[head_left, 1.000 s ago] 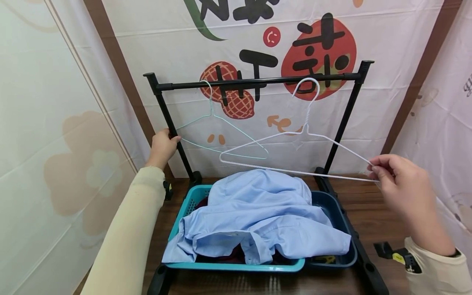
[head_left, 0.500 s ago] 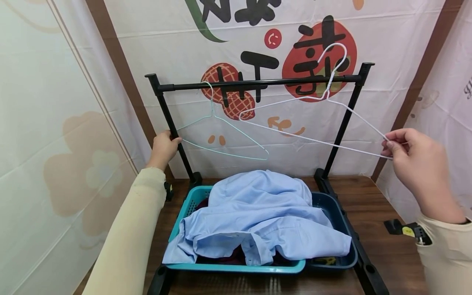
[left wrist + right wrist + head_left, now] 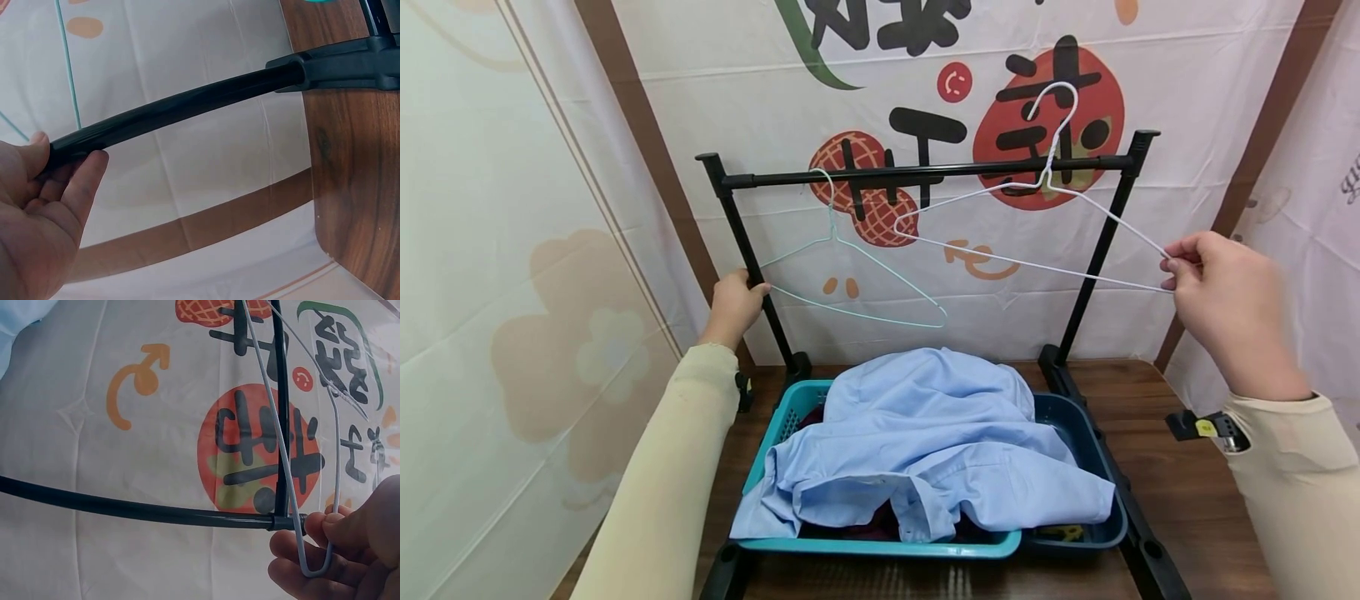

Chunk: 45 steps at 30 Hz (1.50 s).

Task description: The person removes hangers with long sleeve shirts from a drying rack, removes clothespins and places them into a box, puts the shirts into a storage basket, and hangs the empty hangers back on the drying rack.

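Note:
My left hand (image 3: 733, 308) grips the left upright of a black clothes rack (image 3: 925, 171); the left wrist view shows thumb and fingers around the bar. At the right, my right hand (image 3: 1228, 312) pinches one end corner of a white wire hanger (image 3: 985, 193). The hanger's hook rises above the rack's top bar, overlapping it in the head view. A mint-green hanger (image 3: 880, 261) hangs from the left part of that bar, its left end behind the upright. Below lies a crumpled light-blue shirt (image 3: 925, 433) with its collar toward me.
The shirt is heaped over a turquoise basket (image 3: 880, 547) and a navy basket (image 3: 1108, 500), with dark red cloth showing beneath. Both stand on a wooden table (image 3: 1157, 433) between the rack's feet. A printed white cloth (image 3: 685, 75) hangs behind the rack.
My right hand has raised the white hanger, lifting its hook above the top bar, then shifted slightly left. My left hand stays on the upright; the shirt has not moved.

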{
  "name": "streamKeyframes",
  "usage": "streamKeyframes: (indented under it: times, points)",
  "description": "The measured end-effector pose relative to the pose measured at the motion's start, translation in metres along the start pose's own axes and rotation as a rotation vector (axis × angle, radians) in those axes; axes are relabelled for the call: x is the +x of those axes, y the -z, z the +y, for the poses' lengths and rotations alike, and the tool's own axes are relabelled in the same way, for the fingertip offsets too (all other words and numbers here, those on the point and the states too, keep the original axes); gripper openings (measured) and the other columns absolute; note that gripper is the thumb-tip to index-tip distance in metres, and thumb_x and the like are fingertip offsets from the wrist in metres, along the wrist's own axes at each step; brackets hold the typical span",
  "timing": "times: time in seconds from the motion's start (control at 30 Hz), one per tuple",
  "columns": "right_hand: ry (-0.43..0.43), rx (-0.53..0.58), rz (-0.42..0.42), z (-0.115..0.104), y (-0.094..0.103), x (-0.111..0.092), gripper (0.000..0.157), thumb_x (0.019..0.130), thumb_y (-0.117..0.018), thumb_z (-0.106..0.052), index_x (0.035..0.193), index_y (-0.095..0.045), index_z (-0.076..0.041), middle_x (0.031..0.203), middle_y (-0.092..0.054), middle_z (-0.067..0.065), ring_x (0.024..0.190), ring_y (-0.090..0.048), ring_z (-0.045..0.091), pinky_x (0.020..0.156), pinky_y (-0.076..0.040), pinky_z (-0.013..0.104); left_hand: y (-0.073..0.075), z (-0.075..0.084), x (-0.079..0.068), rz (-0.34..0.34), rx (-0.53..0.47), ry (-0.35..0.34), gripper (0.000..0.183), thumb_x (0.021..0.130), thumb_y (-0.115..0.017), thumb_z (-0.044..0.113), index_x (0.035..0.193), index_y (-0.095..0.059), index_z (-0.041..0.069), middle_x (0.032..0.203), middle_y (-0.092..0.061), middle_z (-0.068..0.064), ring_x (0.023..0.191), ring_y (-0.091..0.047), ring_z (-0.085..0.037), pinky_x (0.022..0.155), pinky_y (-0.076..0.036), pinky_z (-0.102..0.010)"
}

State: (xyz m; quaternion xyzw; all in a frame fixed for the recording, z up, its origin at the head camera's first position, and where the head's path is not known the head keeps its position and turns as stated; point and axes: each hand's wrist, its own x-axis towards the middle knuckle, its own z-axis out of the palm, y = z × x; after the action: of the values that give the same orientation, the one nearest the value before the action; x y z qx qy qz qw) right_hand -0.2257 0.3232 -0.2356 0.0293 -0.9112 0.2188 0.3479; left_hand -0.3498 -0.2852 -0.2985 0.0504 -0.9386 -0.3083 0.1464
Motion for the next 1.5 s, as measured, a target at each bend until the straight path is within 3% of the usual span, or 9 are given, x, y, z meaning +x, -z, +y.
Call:
streamKeyframes:
  times: [0.07,0.23,0.3,0.37,0.63,0.87,1.23,1.5]
  points:
    - [0.002,-0.004,-0.004,-0.001,-0.003,0.003,0.021,0.102,-0.057,-0.012,0.113,-0.071,0.001,0.098,-0.075,0.024,0.072,-0.072,0.025,0.059,-0.035,0.024,0.000,0.000,0.000,-0.005,0.000,0.002,0.042,0.110,-0.049,0.031,0.132,-0.055,-0.004,0.124,-0.060,-0.028,0.105,-0.061,-0.040,0.085,-0.052,-0.051]
    - [0.001,-0.001,-0.016,-0.005,-0.011,0.009,0.022,0.103,-0.055,-0.012,0.112,-0.070,0.001,0.098,-0.075,0.023,0.075,-0.072,0.026,0.064,-0.038,0.030,-0.001,0.001,-0.001,-0.017,-0.001,0.010,0.046,0.110,-0.048,0.033,0.134,-0.054,-0.005,0.126,-0.059,-0.028,0.108,-0.061,-0.041,0.086,-0.052,-0.052]
    - [-0.010,0.000,-0.037,-0.006,-0.015,0.010,0.023,0.104,-0.054,-0.012,0.114,-0.069,0.002,0.100,-0.074,0.024,0.086,-0.072,0.038,0.063,-0.039,0.034,-0.001,0.001,-0.001,-0.020,-0.001,0.012,0.046,0.110,-0.048,0.033,0.135,-0.054,-0.005,0.126,-0.059,-0.028,0.109,-0.061,-0.041,0.087,-0.053,-0.052]
    - [-0.024,0.000,-0.061,-0.007,-0.019,0.012,0.024,0.105,-0.053,-0.012,0.115,-0.068,0.002,0.103,-0.073,0.025,0.088,-0.069,0.041,0.062,-0.040,0.038,-0.001,0.001,-0.002,-0.023,0.001,0.012,0.045,0.110,-0.049,0.033,0.135,-0.054,-0.005,0.126,-0.060,-0.029,0.109,-0.061,-0.041,0.087,-0.053,-0.053]
    - [-0.036,-0.021,-0.116,-0.006,-0.032,0.015,0.024,0.105,-0.054,-0.014,0.118,-0.067,0.001,0.108,-0.070,0.026,0.087,-0.062,0.039,0.062,-0.042,0.044,-0.001,0.001,-0.001,-0.048,0.006,0.031,0.054,0.110,-0.047,0.037,0.143,-0.048,-0.006,0.136,-0.055,-0.030,0.122,-0.056,-0.043,0.096,-0.051,-0.056]
    - [-0.007,-0.025,-0.121,-0.007,-0.040,0.013,0.020,0.104,-0.055,-0.011,0.114,-0.067,0.001,0.106,-0.070,0.026,0.083,-0.063,0.037,0.060,-0.043,0.043,-0.002,0.000,-0.001,-0.046,0.007,0.031,0.046,0.110,-0.047,0.036,0.132,-0.055,-0.003,0.126,-0.059,-0.027,0.112,-0.058,-0.040,0.090,-0.051,-0.053]
    - [0.013,-0.014,-0.116,-0.007,-0.047,0.004,0.018,0.102,-0.056,-0.008,0.112,-0.068,0.001,0.104,-0.070,0.026,0.086,-0.065,0.039,0.066,-0.046,0.051,-0.003,-0.002,0.000,-0.060,0.001,0.025,0.041,0.110,-0.048,0.032,0.131,-0.056,-0.003,0.126,-0.059,-0.027,0.113,-0.059,-0.041,0.092,-0.051,-0.054]
    - [0.007,-0.015,-0.152,-0.003,-0.053,-0.002,0.019,0.103,-0.056,-0.010,0.115,-0.068,0.000,0.106,-0.070,0.026,0.087,-0.065,0.040,0.068,-0.049,0.053,-0.003,-0.003,0.001,-0.076,0.008,0.034,0.046,0.110,-0.048,0.031,0.138,-0.051,-0.005,0.135,-0.056,-0.030,0.123,-0.056,-0.044,0.097,-0.050,-0.056]
